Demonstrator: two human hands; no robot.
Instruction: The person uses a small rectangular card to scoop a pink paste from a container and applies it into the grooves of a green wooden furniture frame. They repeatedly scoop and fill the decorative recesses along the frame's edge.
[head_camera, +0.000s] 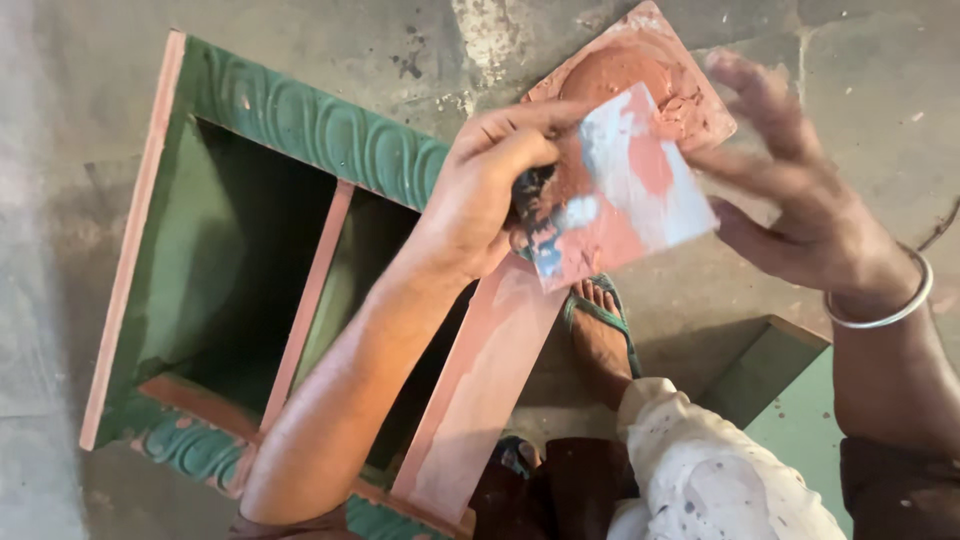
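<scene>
My left hand grips the handle end of a wide flat scraper blade smeared with reddish-brown putty and pale patches. The blade lies over a small square board that carries a heap of the same reddish putty. My right hand is beside that board with fingers spread, touching or holding its right edge; the grip itself is hidden by the blade. Below my left arm stands a green wooden cabinet frame with carved wavy trim and reddish-coated edges.
The cabinet frame has two dark open compartments split by a reddish divider. A foot in a green sandal rests on the concrete floor. A second green panel lies at the lower right, beside white cloth.
</scene>
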